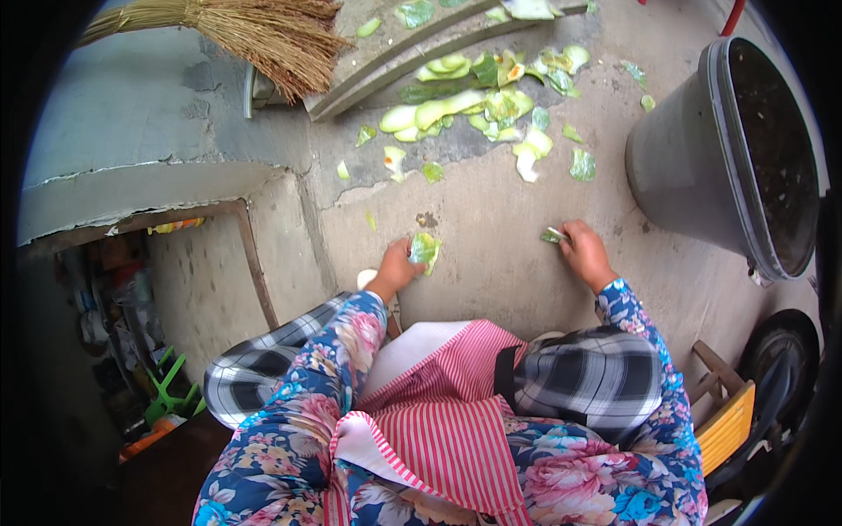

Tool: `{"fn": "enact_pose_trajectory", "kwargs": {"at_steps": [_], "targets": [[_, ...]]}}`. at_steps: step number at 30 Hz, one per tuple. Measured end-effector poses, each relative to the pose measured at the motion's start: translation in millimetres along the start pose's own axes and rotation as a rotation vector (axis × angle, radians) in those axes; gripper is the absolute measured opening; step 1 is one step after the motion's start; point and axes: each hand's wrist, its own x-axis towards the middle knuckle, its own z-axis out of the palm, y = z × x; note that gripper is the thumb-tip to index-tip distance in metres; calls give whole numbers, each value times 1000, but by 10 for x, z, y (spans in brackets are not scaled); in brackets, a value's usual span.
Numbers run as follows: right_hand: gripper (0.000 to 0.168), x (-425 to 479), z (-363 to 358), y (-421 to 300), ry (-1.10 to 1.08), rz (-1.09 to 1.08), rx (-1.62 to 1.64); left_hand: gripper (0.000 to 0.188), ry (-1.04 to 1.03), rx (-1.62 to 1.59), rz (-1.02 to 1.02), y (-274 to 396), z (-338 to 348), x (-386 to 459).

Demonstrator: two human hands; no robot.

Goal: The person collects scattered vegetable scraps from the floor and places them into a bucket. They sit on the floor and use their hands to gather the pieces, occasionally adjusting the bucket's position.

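Observation:
My left hand (396, 268) holds a piece of green vegetable peel (425, 252) low over the concrete floor. To the right, my right hand (584, 253) pinches a smaller green and white peel piece (552, 235) between thumb and fingers. Beyond both hands, a loose heap of pale green peelings (454, 108) lies on the floor. Single scraps surround it, among them a dark green peel (583, 165) and a small peel (433, 172) nearer my left hand. A pink and white striped apron (447, 447) covers my lap.
A large grey bucket (677, 151) with dark contents stands at the right, tilted in view. A straw broom (263, 33) lies at the upper left near a raised concrete slab (395, 49). Lower right are a yellow-topped wooden stool (725, 427) and a black tyre (783, 342).

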Motion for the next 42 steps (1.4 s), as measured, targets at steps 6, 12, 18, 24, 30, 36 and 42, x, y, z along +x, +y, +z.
{"fn": "enact_pose_trajectory", "kwargs": {"at_steps": [6,12,18,24,30,36,42], "targets": [[21,152,-1081,-733,321,-128,274,40,322,85,-75,98,378,-64],[21,-145,-2642,-1316,1033,-383,205,34,181,102,-148,33,359,-41],[25,-68,-3248,-1180,1045,-38,-3,36,-36,-494,-254,900,-85,173],[7,-131,-3117,-1130,1131,-116,75,35,47,-786,551,3411,-1108,213],[6,-141,-3157,-1101,1270,-56,185,51,211,-467,1075,5167,-1607,-203],[14,-94,-3099,-808,1199,-56,112,22,305,-321,809,3702,-1581,650],[14,-9,-2875,-583,1069,-47,-108,18,439,-5,-9,632,-1736,1161]]}}
